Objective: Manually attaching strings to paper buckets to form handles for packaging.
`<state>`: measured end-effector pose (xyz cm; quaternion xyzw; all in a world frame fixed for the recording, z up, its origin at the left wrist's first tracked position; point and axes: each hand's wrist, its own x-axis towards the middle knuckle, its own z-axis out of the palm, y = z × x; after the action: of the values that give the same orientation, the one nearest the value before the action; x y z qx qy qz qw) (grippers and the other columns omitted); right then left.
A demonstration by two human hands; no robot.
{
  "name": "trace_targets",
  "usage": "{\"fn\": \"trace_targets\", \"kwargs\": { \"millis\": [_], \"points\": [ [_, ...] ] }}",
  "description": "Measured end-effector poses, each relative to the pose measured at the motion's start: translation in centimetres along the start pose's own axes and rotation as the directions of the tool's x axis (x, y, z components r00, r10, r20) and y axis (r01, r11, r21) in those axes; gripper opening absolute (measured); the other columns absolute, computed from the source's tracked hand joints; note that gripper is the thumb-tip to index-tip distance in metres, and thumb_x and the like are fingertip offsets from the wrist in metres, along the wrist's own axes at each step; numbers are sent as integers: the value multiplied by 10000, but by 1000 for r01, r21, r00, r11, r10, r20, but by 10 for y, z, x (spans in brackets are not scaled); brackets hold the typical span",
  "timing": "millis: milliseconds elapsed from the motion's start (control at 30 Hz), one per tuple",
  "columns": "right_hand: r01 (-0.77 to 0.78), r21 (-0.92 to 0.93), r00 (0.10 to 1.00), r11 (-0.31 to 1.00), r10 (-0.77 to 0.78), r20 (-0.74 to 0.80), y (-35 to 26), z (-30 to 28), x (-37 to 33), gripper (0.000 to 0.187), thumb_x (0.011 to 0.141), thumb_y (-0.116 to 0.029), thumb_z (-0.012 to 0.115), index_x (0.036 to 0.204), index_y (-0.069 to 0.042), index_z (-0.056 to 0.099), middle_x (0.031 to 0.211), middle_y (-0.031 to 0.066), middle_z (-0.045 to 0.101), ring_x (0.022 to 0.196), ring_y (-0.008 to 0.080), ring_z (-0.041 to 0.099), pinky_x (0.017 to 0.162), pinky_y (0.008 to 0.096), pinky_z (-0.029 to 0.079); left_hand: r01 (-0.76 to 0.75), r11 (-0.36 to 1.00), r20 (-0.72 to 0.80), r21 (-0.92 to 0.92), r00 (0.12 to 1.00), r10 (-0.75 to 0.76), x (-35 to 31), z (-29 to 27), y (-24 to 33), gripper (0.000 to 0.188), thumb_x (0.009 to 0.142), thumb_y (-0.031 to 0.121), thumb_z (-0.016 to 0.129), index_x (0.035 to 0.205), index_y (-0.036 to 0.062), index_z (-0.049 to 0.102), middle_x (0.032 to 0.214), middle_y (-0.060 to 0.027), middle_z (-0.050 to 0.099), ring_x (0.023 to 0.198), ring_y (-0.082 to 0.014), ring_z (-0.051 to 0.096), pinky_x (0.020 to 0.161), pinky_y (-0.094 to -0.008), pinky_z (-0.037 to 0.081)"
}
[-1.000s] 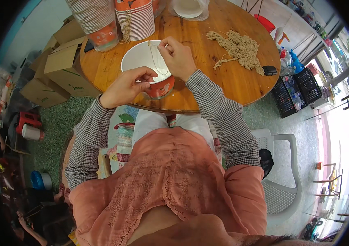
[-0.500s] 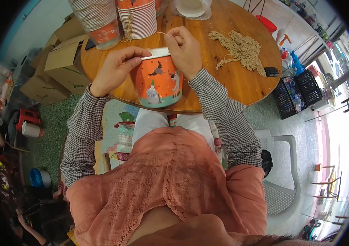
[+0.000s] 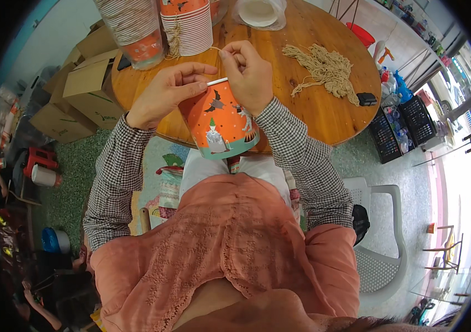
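An orange paper bucket (image 3: pixel 219 122) with bat and costumed-figure prints and a green base band hangs over the table's near edge, tilted with its base toward me. My left hand (image 3: pixel 170 93) pinches its white rim between thumb and fingers. Against the rim's right side rests my right hand (image 3: pixel 248 80), its fingers curled on a thin tan cord (image 3: pixel 215 48) that runs leftward. The bucket's inside is hidden. Beyond my hands stands a stack of similar buckets (image 3: pixel 194 34) with tan cord dangling at its side. To the right lies a loose tan cord pile (image 3: pixel 321 71).
A plastic-wrapped bucket stack (image 3: pixel 138 39) stands at the round wooden table's (image 3: pixel 279 130) far left. White lids or plates (image 3: pixel 258 12) in plastic lie at the back. A small black object (image 3: pixel 366 99) sits near the right edge. Cardboard boxes (image 3: pixel 89 88) are left; a chair (image 3: pixel 382 249) is right.
The bucket has tipped, its base swinging toward me and slightly right, so its opening no longer shows. My left hand has shifted right along the rim.
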<state>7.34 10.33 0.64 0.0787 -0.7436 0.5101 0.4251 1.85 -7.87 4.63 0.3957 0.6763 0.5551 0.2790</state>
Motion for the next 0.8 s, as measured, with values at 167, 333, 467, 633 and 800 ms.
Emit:
{"fn": "trace_targets", "kwargs": {
  "millis": [167,333,467,633,800],
  "points": [
    [421,-197,893,885,-442,-80,4,4,-3,90,839,-97,652,896,-57,596,665,82,626,528,235,612,480,339,480,5,998,-39,-67,999,-8,5,11,4,345,918,111,606,1237,-3,542,972,19,639,908,-40,585,838,-196,461],
    [472,-251,864,845,-500,-56,22,4,-14,91,829,-84,654,899,-60,601,711,81,641,595,251,628,528,354,500,-79,995,-67,63,994,83,10,19,-19,304,898,51,591,1186,-35,547,932,-5,632,901,-76,590,815,-217,474],
    [440,-255,888,861,-459,-18,40,2,-26,109,835,-38,652,933,-23,605,800,114,634,693,281,627,602,340,503,-153,945,-109,289,976,191,19,31,-43,283,865,18,591,1141,-43,570,907,-67,649,854,-144,619,772,-269,497],
    [73,-154,992,985,-88,-95,50,-18,-57,104,854,-48,633,950,-21,604,859,104,626,753,262,615,685,327,497,-186,845,-160,501,940,302,23,48,-60,238,870,-19,556,1107,-15,572,878,-109,663,754,-198,646,679,-335,504],
    [291,-233,956,928,-271,113,38,-43,-96,120,791,-40,653,902,-43,609,938,104,629,899,281,592,768,381,484,-104,936,-149,335,976,161,26,39,-59,278,893,-51,525,1167,-7,546,878,-63,622,788,-127,579,701,-268,474]
  ]
}}
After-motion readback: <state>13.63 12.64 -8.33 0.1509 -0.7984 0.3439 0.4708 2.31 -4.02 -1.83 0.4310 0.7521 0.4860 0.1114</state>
